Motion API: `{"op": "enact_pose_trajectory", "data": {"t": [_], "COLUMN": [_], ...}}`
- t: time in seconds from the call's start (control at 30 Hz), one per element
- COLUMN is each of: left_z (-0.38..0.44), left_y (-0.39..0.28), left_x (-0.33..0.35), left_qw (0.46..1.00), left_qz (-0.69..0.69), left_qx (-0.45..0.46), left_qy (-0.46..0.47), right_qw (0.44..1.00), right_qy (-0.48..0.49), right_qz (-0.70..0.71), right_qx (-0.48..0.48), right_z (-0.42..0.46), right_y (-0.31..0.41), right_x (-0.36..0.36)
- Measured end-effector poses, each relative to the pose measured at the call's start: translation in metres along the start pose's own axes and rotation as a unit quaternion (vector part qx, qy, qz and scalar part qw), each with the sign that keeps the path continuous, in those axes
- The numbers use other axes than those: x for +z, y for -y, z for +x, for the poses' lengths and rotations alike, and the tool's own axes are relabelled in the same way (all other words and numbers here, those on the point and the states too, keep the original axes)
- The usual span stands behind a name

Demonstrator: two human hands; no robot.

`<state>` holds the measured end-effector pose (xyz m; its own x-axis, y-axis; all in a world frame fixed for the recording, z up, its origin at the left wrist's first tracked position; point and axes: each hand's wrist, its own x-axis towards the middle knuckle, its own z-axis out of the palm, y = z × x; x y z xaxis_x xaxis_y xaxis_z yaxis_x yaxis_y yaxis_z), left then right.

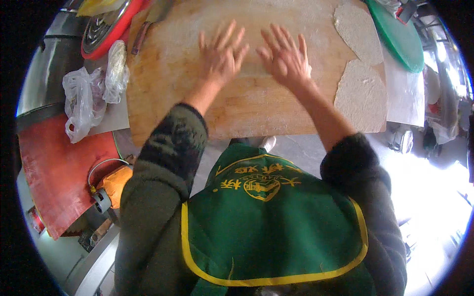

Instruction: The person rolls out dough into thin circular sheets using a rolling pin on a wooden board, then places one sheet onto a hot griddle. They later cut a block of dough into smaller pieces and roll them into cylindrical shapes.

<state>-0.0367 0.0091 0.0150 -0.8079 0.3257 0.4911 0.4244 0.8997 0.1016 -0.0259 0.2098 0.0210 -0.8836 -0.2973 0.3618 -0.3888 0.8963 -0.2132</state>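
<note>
Both of my hands are over a floured wooden board (237,107), palms down. My left hand (222,55) has its fingers spread and holds nothing. My right hand (287,57) is likewise spread, a short gap from the left; nothing is seen in it. Two flat sheets of pale dough lie along the board's right side, an upper sheet (357,31) and a lower sheet (360,96). A knife with a dark handle (141,37) rests at the board's upper left. What lies directly under my palms is hidden.
Left of the board are tied clear plastic bags (79,100), a round red-rimmed object (107,29) and a red panel (66,166). A green round lid or board (401,40) is at the upper right. My green apron (274,229) hangs before the board's near edge.
</note>
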Motion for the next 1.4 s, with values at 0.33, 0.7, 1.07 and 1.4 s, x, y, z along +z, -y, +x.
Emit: {"op": "enact_pose_trajectory", "data": {"t": [0.33, 0.7, 1.07, 1.4], "left_z": [-0.146, 0.07, 0.069, 0.053], "left_y": [-0.064, 0.02, 0.042, 0.111], "left_x": [-0.085, 0.009, 0.04, 0.05], "left_qw": [0.962, 0.995, 0.998, 0.987], "left_qz": [-0.12, 0.025, -0.026, -0.074], "left_qx": [0.079, -0.067, 0.005, -0.141], "left_qy": [0.232, 0.066, 0.053, -0.024], "right_qw": [0.972, 0.995, 0.998, 0.962], "right_qy": [0.179, -0.097, 0.008, -0.07], "right_qz": [0.122, -0.011, -0.015, 0.186], "right_qx": [-0.09, 0.023, 0.06, 0.189], "right_z": [-0.164, 0.087, 0.069, 0.174], "right_y": [0.028, -0.018, -0.027, -0.088], "right_x": [-0.052, -0.008, 0.024, -0.01]}}
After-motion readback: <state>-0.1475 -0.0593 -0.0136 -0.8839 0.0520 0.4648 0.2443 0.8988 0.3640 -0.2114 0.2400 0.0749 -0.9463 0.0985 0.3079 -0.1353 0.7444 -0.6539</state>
